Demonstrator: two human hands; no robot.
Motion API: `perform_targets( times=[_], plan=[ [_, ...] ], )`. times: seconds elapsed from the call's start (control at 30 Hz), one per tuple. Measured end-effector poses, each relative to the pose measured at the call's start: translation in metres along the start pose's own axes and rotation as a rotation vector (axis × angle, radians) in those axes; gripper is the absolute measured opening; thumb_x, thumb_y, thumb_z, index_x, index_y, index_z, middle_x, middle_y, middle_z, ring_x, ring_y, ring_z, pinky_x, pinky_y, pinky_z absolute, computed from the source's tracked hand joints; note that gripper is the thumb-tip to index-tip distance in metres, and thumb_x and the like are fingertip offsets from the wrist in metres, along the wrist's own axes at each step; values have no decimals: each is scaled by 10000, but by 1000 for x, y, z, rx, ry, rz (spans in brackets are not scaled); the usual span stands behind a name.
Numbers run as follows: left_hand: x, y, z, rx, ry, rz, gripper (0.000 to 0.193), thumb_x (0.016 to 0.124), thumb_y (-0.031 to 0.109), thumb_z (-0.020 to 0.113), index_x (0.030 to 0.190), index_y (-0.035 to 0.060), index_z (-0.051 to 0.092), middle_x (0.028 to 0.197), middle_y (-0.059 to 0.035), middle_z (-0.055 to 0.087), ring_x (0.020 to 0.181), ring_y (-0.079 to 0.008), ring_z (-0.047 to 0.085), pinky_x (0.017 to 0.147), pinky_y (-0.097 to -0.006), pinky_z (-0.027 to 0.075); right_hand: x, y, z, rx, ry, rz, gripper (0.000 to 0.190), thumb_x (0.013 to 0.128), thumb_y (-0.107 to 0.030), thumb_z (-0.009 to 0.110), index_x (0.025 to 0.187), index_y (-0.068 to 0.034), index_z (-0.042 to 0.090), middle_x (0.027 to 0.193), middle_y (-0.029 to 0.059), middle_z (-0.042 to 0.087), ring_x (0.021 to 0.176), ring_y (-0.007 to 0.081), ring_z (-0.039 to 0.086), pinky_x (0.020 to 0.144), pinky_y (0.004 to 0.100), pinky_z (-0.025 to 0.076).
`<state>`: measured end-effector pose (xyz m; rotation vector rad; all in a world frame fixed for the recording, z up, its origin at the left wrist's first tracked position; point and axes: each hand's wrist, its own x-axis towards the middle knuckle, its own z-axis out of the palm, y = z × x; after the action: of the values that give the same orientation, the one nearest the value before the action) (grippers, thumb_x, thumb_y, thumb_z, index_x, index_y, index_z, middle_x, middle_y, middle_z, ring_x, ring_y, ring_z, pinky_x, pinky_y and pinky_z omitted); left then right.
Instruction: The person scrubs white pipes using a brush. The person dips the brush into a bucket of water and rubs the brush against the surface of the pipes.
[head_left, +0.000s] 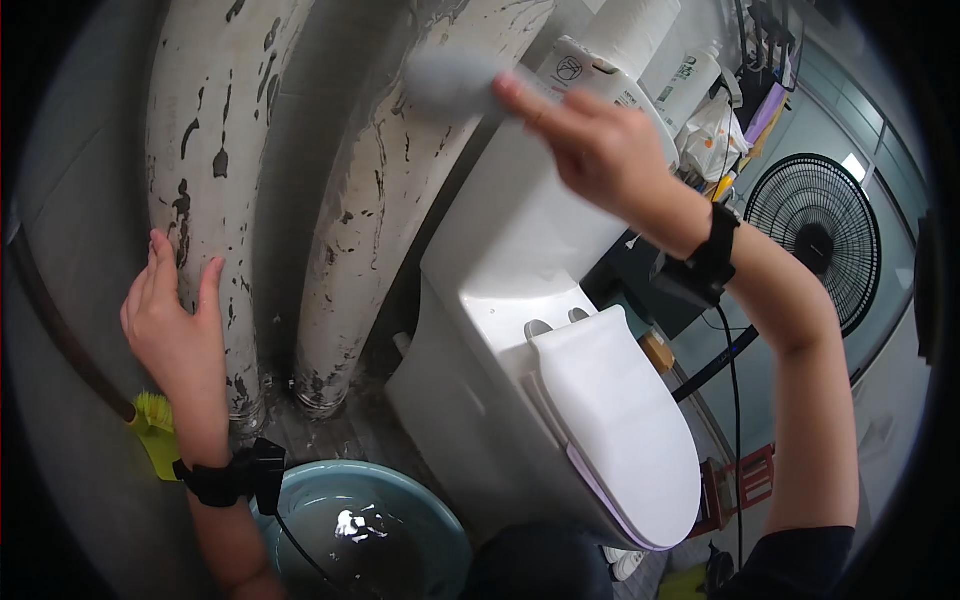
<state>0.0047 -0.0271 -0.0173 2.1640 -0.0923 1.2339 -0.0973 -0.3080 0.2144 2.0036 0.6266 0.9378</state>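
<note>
Two whitish vertical pipes with dark streaks and flaking spots stand before me. On the lower side of the left pipe (214, 150) rests my left hand (166, 319), fingers spread and holding nothing. My right hand (596, 142) is raised at the right pipe (360, 247), gripping a grey scrubbing pad or cloth (450, 81) against or just off its upper part. Motion blur hides exactly what the pad is and whether it touches. A light-blue plastic basin (442, 517) of murky water sits on the floor below the pipes.
A white toilet (622, 427) with its lid down stands close on the right. Its tank top bears a paper roll (637, 30) and a bottle (686, 86). Farther right is a black fan (814, 240). A yellow-green brush (156, 435) leans at left. Cables hang from both wrist straps.
</note>
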Motion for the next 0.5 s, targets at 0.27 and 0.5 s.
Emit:
perform_targets(
  times=[0.27, 0.5],
  plan=[
    [-2, 4, 8, -17, 32, 28, 516, 758, 257, 703, 1181, -2, 565, 1114, -133, 621, 1013, -244, 589, 903, -356, 406, 41, 48, -17, -39, 86, 30, 522, 802, -124, 551, 1266, -357, 503, 692, 29, 560, 493, 192, 548, 422, 315, 445],
    [0, -3, 2, -13, 20, 6, 516, 754, 251, 708, 1179, -5, 565, 1114, -137, 621, 1011, -245, 588, 901, -363, 407, -5, -28, -11, -19, -300, -328, 682, 706, -61, 571, 1309, -360, 459, 628, 6, 469, 466, 140, 499, 380, 276, 403]
  ],
)
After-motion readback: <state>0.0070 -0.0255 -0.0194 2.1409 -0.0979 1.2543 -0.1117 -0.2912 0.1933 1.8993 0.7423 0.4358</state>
